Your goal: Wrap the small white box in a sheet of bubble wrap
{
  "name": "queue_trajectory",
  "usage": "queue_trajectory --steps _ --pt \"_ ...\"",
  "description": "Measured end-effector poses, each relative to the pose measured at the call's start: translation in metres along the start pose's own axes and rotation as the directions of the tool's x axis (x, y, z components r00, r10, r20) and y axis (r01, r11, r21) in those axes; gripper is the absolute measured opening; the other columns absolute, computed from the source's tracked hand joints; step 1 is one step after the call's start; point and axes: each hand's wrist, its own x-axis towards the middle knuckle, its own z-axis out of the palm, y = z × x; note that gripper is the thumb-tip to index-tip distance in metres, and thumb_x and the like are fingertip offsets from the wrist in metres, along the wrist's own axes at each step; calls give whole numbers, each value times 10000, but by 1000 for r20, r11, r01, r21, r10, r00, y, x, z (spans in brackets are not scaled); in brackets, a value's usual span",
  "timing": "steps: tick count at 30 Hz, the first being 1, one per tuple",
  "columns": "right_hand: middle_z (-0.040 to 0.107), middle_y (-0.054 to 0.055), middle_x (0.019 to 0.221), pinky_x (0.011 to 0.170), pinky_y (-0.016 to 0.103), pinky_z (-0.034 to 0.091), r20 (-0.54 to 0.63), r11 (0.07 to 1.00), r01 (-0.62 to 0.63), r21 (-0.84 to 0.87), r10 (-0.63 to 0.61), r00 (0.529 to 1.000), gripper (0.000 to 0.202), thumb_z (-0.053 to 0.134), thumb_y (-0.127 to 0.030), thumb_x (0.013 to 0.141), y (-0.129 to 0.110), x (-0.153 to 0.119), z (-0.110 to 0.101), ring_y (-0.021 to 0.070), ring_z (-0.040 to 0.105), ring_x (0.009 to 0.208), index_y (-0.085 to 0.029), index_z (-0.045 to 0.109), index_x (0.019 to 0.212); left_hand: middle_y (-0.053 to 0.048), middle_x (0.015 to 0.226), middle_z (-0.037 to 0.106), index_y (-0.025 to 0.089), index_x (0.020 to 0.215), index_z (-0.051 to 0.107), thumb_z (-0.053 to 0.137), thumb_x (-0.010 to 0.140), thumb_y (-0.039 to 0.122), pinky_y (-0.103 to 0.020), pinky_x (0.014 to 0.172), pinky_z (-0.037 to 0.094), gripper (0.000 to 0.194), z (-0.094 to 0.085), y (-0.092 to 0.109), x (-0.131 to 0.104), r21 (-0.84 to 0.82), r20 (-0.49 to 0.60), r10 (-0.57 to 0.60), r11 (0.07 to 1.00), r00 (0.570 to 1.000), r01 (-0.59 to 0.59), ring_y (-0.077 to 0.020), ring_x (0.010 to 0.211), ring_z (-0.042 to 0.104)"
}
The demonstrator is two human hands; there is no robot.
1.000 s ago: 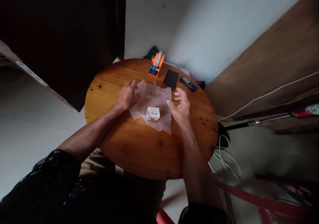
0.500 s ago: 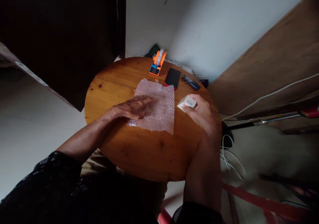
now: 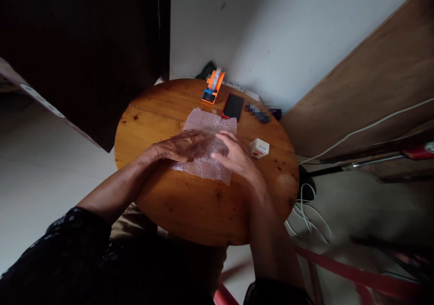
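Observation:
A sheet of bubble wrap (image 3: 217, 174) lies on the round wooden table (image 3: 203, 210). My left hand (image 3: 185, 145) rests flat on its left part, fingers stretched out and holding nothing. Over the sheet's right part is my right hand (image 3: 235, 155), thumb and fingers apart, with nothing between them. A small white box (image 3: 259, 148) stands on the table just right of my right hand, touched by neither hand.
At the table's back are an orange tape dispenser (image 3: 213, 86), a red-edged phone (image 3: 233, 106) and a dark, partly blurred object (image 3: 259, 113). A wall rises behind. White cables (image 3: 307, 210) and red bars (image 3: 356, 269) are at the right.
My right hand has let go of the white box, which now stands on the table, and has moved left over the bubble wrap. My left hand has barely moved.

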Motion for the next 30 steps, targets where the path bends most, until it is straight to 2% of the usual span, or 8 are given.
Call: queue_trajectory --steps 2,4,8,15,21,26,28,30 --pt "511 141 1507 1173 556 370 145 999 -28 -31 33 989 654 738 -379 762 0 -1 8 369 460 1412 -211 583 1374 -136 1592 391 200 1533 363 629 779 238 -465 1222 298 801 -1 -1 -1 32 4 -23 999 1000 23 -311 1477 361" --pt "477 156 1539 1184 565 356 212 997 -52 -55 63 975 712 756 -410 754 3 -2 10 383 434 1432 -194 562 1404 -153 1572 419 184 1509 404 640 777 280 -491 1218 297 775 -3 -3 -2 64 11 -65 996 998 64 -335 1466 373" --pt "489 145 1532 1172 554 383 216 997 -50 -58 62 975 717 782 -402 746 11 -5 5 369 464 1416 -215 567 1404 -179 1568 421 153 1499 434 668 744 349 -511 1225 262 815 -7 -8 -4 54 8 -123 991 992 122 -373 1470 354" --pt "523 137 1504 1161 543 403 230 997 -54 -46 64 971 688 800 -382 717 12 -5 -3 367 497 1389 -218 610 1357 -138 1561 442 217 1500 436 650 760 379 -512 1217 252 787 -9 -14 -7 46 21 -118 992 993 117 -348 1464 357" --pt "644 112 1346 1121 523 437 35 999 -49 23 48 998 406 690 -325 816 11 -2 -11 318 597 1270 -219 688 1208 -132 1503 497 221 1431 529 631 805 322 -482 1216 256 642 -7 -9 -3 58 -87 -39 997 995 44 -315 1417 415" --pt "724 61 1152 1029 504 501 96 993 -87 77 79 992 149 702 -256 772 10 -1 -10 293 672 1099 -257 738 917 -104 1499 508 219 1328 604 595 850 404 -502 1211 250 512 -4 -8 -3 119 -21 -114 986 993 115 -323 1416 401" --pt "730 51 1114 1025 493 500 -17 991 -74 108 77 997 130 657 -251 804 11 -2 -15 277 674 1082 -265 732 910 -115 1502 503 213 1336 599 606 838 385 -517 1206 254 527 -5 -9 -4 116 -26 -102 988 994 104 -330 1416 403" --pt "718 53 1137 1043 496 486 -194 992 -68 109 88 977 177 604 -233 828 16 -6 -25 273 657 1118 -271 723 953 -129 1489 512 219 1363 587 627 814 345 -536 1198 262 565 -6 -9 -3 91 -50 -71 993 996 75 -341 1405 418"
